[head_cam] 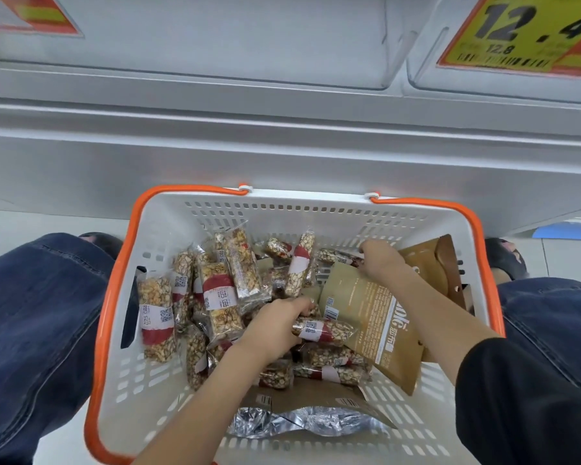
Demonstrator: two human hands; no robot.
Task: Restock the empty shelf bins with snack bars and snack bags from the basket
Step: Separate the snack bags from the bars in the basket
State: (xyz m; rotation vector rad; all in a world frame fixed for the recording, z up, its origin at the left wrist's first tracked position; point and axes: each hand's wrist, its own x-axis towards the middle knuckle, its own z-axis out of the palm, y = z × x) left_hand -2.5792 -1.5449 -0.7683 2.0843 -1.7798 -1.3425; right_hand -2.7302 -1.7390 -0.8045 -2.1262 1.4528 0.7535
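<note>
A white basket [168,226] with orange handles sits on the floor between my knees. It holds several clear-wrapped nut snack bars [220,286] with red-and-white labels and tan snack bags [376,317]. My left hand [275,327] is down in the middle of the pile, fingers curled around a snack bar [322,330]. My right hand [379,256] reaches to the far right of the basket, closed on snack bars at the top edge of a tan bag. What its fingers hold is partly hidden.
Clear empty shelf bins [282,45] hang above, one with a yellow price tag [524,31] at the right and a red-edged tag [31,15] at the left. A grey shelf base [282,156] stands behind the basket. A silver foil bag [299,421] lies at the basket's near end.
</note>
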